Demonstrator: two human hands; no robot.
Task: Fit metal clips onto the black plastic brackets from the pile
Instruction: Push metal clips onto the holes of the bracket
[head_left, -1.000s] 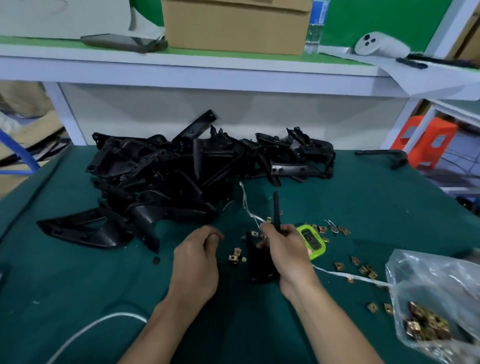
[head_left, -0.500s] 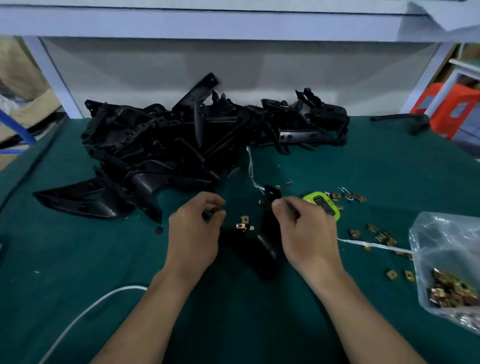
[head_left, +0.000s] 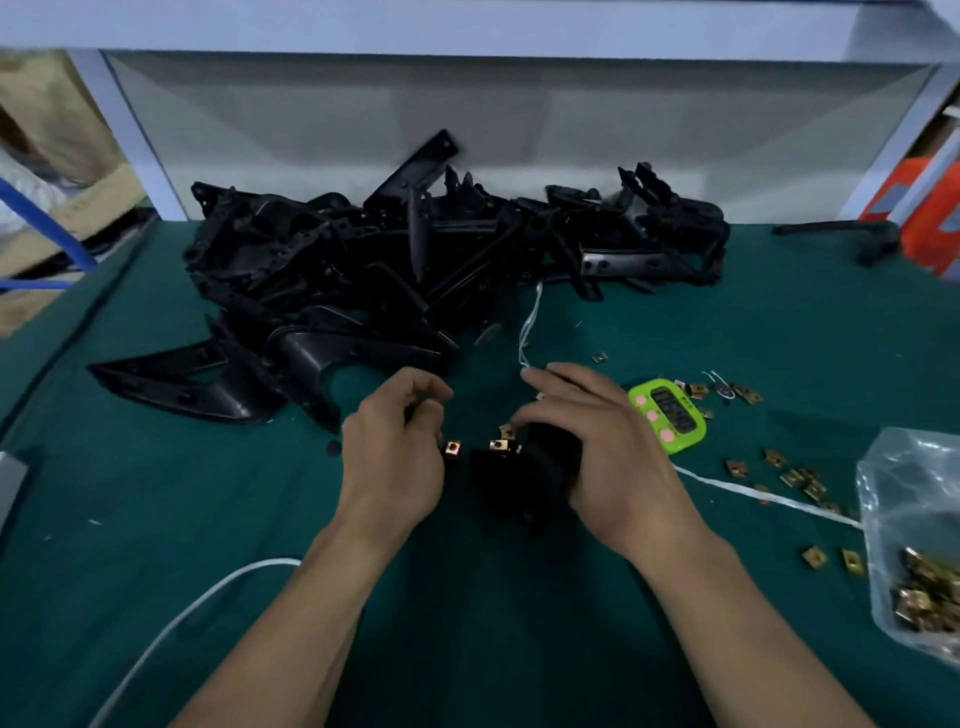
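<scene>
1. Two hands meet low over the green cloth (head_left: 156, 519). The right hand (head_left: 608, 452) is wrapped round a black bracket (head_left: 519, 478), near the person and well clear of the pile (head_left: 415, 270). The left hand (head_left: 389, 457), fingers curled, pinches a metal clip (head_left: 452, 447) at the bracket's left end.
2. A second clip (head_left: 498, 445) sits on the bracket's upper edge; whether it is pushed fully home cannot be told.
3. Likely trouble: the pinched clip is small and smooth, so a skewed push could make it slip from the fingertips and drop among the loose clips (head_left: 795, 478) on the cloth.
4. If the clip goes on tilted, it may bind halfway or spring off, and forcing it could scar the plastic edge.
5. The right hand covers most of the bracket, so the person may be fitting partly by feel, and a wrong tab or wrong side is possible.
6. The white string (head_left: 530, 322) ends near the right fingers and could snag as the bracket turns.
7. Materials: the brackets are matte black moulded plastic, angular, with ribs, flat arms and holes. They look rigid and are tangled together in the pile.
8. The clips are brass-coloured folded sheet metal, squarish with a central hole, and probably springy.
9. More clips fill a crinkled clear bag (head_left: 893, 467) at the right, beside a glossy green timer (head_left: 670, 415).
</scene>
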